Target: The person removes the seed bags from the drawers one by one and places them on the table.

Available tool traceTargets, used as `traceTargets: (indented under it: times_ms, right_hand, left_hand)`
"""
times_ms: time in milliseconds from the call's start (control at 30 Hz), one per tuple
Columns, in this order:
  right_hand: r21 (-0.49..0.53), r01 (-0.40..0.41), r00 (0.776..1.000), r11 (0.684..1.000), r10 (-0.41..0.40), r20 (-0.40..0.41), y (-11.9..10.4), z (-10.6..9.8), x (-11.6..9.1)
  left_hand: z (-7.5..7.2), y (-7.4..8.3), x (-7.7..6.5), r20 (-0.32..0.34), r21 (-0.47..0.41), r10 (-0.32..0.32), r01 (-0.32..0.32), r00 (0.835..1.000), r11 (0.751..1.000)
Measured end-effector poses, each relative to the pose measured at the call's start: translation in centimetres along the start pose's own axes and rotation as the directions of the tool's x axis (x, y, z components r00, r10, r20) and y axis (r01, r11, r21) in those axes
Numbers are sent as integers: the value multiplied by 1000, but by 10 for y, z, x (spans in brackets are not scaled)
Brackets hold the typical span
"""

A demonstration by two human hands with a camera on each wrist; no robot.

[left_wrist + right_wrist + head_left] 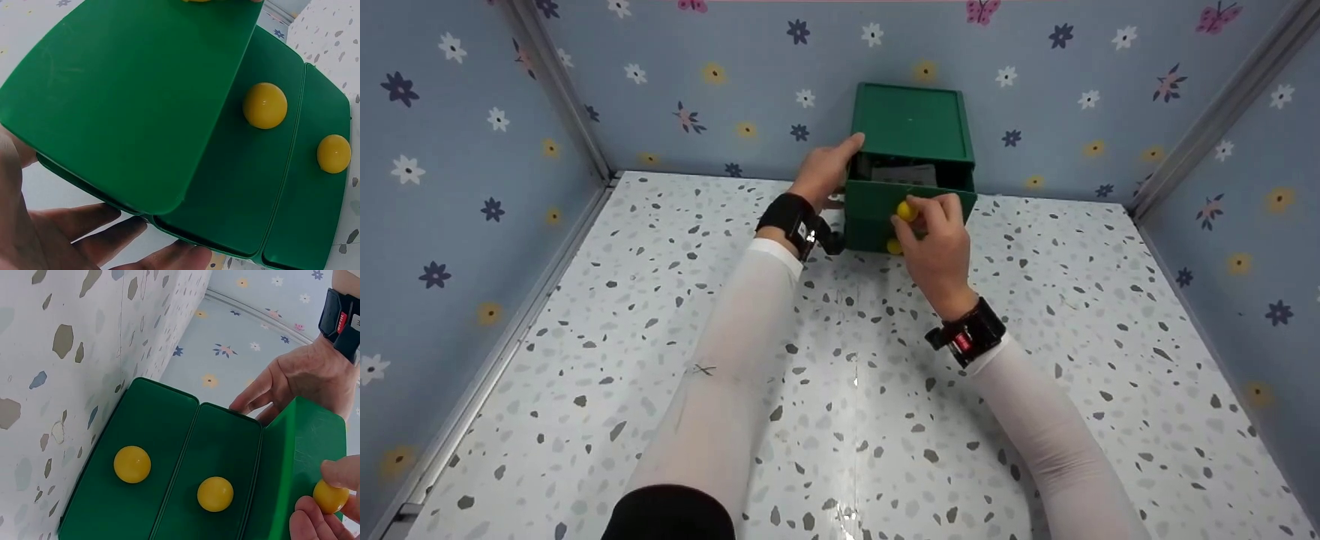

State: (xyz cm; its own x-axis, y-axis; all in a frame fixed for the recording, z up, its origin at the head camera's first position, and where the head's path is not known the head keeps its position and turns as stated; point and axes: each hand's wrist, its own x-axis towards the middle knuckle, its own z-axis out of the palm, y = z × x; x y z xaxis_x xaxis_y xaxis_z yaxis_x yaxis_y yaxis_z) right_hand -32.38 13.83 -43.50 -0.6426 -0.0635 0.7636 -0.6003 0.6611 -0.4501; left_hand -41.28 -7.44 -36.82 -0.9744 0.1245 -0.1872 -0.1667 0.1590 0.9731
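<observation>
A green drawer cabinet (911, 120) stands against the back wall, its top drawer (124, 101) pulled partly out. My right hand (941, 251) pinches that drawer's round yellow knob (331, 496) between thumb and fingers. Beside the cabinet, my left hand (819, 174) touches its left side, with the thumb at the top edge and the fingers extended along the side. Within the drawer lies a pale grey flat thing (904, 175), whose kind I cannot tell. Below, two closed drawers show a middle yellow knob (265, 106) and a bottom yellow knob (334, 153).
The cabinet sits at the far edge of a white speckled table (855, 390). Flower-patterned panels enclose it: a back wall (765, 97), a left wall (457, 217) and a right wall (1245, 217). Metal rails run along the corners.
</observation>
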Motion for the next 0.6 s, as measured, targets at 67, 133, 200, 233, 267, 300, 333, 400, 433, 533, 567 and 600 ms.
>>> traceTargets:
  times_ms: [67,133,200,233,267,300,333,400,433,533,567,600]
  right_hand:
    - [5,13,1000,1000,-13,0,1,-1,-2]
    - [6,25,1000,1000,-25,2,1,-2,-4]
    - [15,29,1000,999,-29,2,0,-3,-5]
    - [17,29,1000,999,-29,2,0,-3,-5]
    - [19,29,1000,999,-29,1,0,-4,-6]
    - [20,29,1000,999,-29,-1,-1,-4,-6]
    - [20,29,1000,999,-29,-3,-1,-5,-7]
    - [26,28,1000,999,-28,-7,-2,-6,-8]
    - [26,29,1000,999,-29,-9,-3,-6,-9]
    - [31,35,999,999,-35,-13,-4,-7,-11]
    - [36,37,999,999,-36,-14,-4,-7,-12]
    - [39,41,999,998,-41,-14,-4,-8,-13]
  left_hand:
    - [0,-2,1,2,19,29,-29,1000,999]
    - [-1,-4,1,-2,27,46,-46,999,999]
    - [-1,-4,2,-4,37,50,-50,999,998]
    - [-1,-4,2,-5,47,49,-49,999,998]
    - [-2,-4,2,-4,55,44,-44,999,998]
    - [-2,-4,2,-1,53,36,-36,999,998]
    - [-2,-3,2,13,62,33,-34,999,998]
    - [-3,-2,2,23,64,31,-32,999,997]
    - [-3,-2,1,31,61,29,-31,999,998]
    - [-3,-2,0,35,51,38,-40,999,998]
    - [-3,-3,0,31,46,42,-43,999,998]
    - [-3,-3,0,27,40,41,-42,999,998]
